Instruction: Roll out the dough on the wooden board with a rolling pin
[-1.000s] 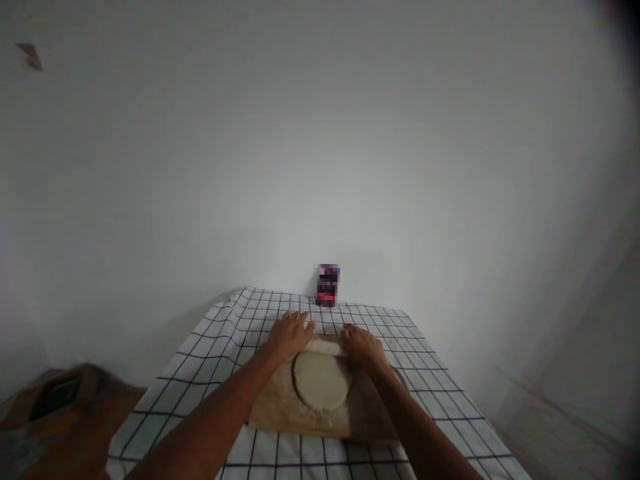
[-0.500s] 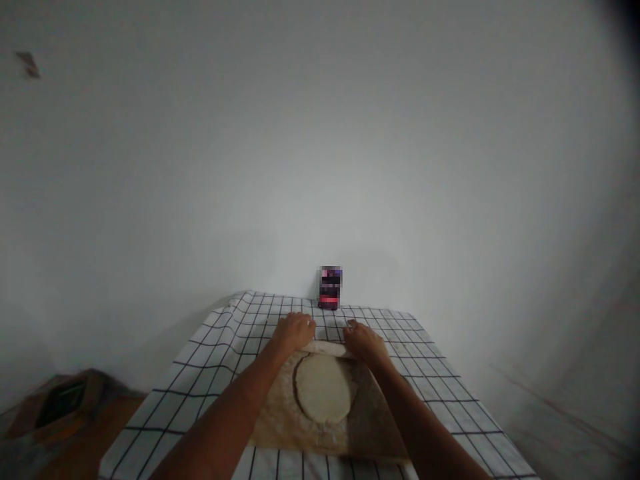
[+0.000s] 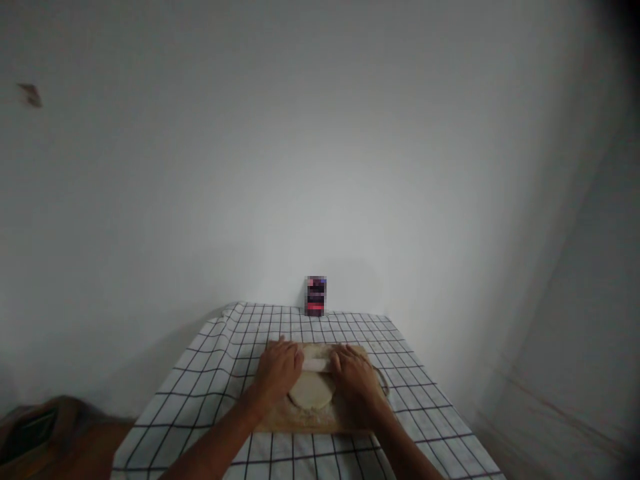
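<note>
Pressing down with both palms on a pale rolling pin [image 3: 317, 365], left hand [image 3: 280, 371] and right hand [image 3: 355, 373] lying flat, fingers loosely spread over its ends. Resting the pin across the round sheet of dough [image 3: 311, 389], directly between and just under the hands. Bearing on a floured wooden board [image 3: 320, 419] beneath them, atop a checked cloth [image 3: 220, 373]. Standing well beyond the fingertips, a dark, blurred can [image 3: 315, 296].
</note>
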A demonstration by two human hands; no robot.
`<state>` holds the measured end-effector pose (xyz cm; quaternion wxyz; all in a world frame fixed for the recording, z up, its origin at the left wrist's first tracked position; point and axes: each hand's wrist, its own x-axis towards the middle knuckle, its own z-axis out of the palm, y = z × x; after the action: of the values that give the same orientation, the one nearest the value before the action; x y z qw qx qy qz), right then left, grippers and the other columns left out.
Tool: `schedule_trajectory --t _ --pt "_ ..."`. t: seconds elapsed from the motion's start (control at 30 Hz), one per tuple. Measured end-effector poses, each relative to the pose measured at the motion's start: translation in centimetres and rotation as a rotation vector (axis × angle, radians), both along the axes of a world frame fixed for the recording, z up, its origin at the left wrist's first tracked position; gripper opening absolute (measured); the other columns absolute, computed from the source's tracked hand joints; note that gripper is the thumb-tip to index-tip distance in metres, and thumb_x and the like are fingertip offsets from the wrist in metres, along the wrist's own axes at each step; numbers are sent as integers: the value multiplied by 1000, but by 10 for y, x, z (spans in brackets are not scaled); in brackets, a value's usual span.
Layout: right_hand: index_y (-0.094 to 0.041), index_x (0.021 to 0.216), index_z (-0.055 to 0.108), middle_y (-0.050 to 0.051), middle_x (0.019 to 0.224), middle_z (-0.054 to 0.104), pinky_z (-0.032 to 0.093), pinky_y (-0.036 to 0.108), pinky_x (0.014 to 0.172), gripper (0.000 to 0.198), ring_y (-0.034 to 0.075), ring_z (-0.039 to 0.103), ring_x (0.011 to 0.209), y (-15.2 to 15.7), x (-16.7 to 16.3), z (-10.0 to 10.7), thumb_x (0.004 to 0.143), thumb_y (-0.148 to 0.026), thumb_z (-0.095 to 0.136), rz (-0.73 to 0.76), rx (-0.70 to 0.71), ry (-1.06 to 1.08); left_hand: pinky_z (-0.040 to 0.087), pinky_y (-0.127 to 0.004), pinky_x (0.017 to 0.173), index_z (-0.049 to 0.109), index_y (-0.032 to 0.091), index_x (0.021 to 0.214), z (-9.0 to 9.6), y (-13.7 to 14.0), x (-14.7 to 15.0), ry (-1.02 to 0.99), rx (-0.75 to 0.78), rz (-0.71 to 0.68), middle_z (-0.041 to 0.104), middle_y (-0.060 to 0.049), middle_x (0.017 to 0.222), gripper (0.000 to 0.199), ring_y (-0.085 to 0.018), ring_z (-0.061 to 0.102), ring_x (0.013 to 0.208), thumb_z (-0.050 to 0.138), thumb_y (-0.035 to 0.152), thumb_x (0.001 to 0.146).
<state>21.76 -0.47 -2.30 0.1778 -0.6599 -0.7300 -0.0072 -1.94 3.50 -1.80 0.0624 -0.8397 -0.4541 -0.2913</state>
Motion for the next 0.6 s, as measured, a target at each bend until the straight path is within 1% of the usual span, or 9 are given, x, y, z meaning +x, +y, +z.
schedule_trajectory --t 0.07,0.1,0.13,0.23,0.3,0.37,0.43,0.53,0.6 --pt "-23 148 80 11 169 67 41 55 140 55 31 54 166 -17 1 -1 120 -35 34 5 -12 56 63 -53 120 84 22 112 -2 -20 -4 -2 3 4 89 -12 121 41 -31 83 122 42 27 114" --pt "-23 150 79 10 171 66 42 56 139 55 32 53 167 -25 1 -1 119 -37 36 14 -21 78 63 -54 120 83 23 118 -4 -30 -7 -17 18 3 89 -11 124 41 -31 82 123 43 28 114" --pt "-24 151 78 10 171 65 44 57 138 54 32 53 166 -33 1 -2 118 -39 38 22 -17 97 63 -54 122 83 26 123 -7 -39 -11 -35 36 -9 89 -9 128 39 -31 82 124 46 30 113" --pt "-29 147 82 8 165 71 48 55 136 54 33 60 160 -52 1 -4 117 -45 40 16 47 129 63 -49 125 84 41 129 -17 -61 -21 -68 51 -13 88 0 135 37 -29 82 127 54 34 108" --pt "-35 144 83 6 161 74 49 53 136 54 34 64 157 -59 0 -4 117 -47 39 -1 57 119 59 -50 130 82 50 136 -23 -69 -24 -64 29 9 85 5 144 42 -31 79 135 56 38 107" --pt "-39 146 82 3 163 72 48 52 137 53 34 62 159 -59 -1 -3 116 -49 39 -13 23 88 56 -51 133 78 56 146 -26 -68 -24 -47 -4 35 81 8 153 47 -32 75 144 53 42 108" --pt "-39 150 80 2 168 67 46 52 139 54 34 56 164 -51 -1 -1 116 -48 39 -25 -8 58 53 -53 137 75 53 153 -24 -59 -19 -21 -32 55 76 7 160 51 -32 70 151 49 46 110" --pt "-35 150 80 3 172 64 41 51 141 56 31 48 170 -26 -2 2 119 -45 34 -21 -20 18 43 -59 143 76 35 156 -14 -33 -7 40 -84 68 73 -5 165 54 -34 65 157 42 43 115" --pt "-29 149 79 8 172 65 39 54 141 58 32 49 169 -4 -2 6 121 -42 31 -26 -31 -8 43 -65 141 79 26 151 -5 -12 1 76 -111 97 75 -12 161 53 -37 66 156 42 40 116"
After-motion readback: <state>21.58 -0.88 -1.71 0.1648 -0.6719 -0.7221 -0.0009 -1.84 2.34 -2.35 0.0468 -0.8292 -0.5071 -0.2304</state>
